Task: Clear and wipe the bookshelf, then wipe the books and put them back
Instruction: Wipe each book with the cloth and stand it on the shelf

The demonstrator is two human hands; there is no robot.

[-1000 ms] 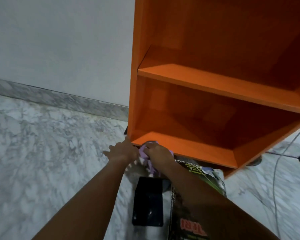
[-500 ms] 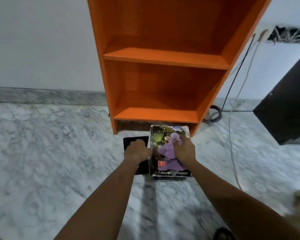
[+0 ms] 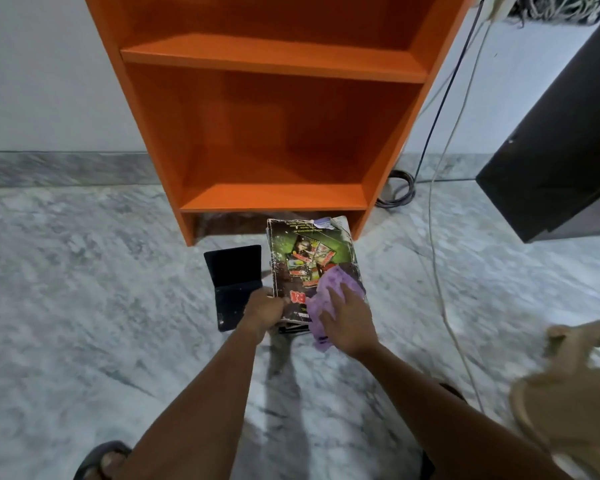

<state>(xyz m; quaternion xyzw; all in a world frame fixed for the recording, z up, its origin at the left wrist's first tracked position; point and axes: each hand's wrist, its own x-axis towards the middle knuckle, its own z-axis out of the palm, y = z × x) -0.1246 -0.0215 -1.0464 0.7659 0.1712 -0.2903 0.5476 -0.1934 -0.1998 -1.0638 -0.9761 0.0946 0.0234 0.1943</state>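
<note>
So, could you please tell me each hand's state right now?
Left hand: grips the book at its near edge.
Right hand: open, pressing the purple cloth flat on it.

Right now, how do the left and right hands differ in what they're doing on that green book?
The left hand curls round the near edge of the book and grips it, while the right hand lies flat with its fingers spread. The left hand touches the book directly, whereas the right hand presses a purple cloth onto the cover. Both work on the same book.
</note>
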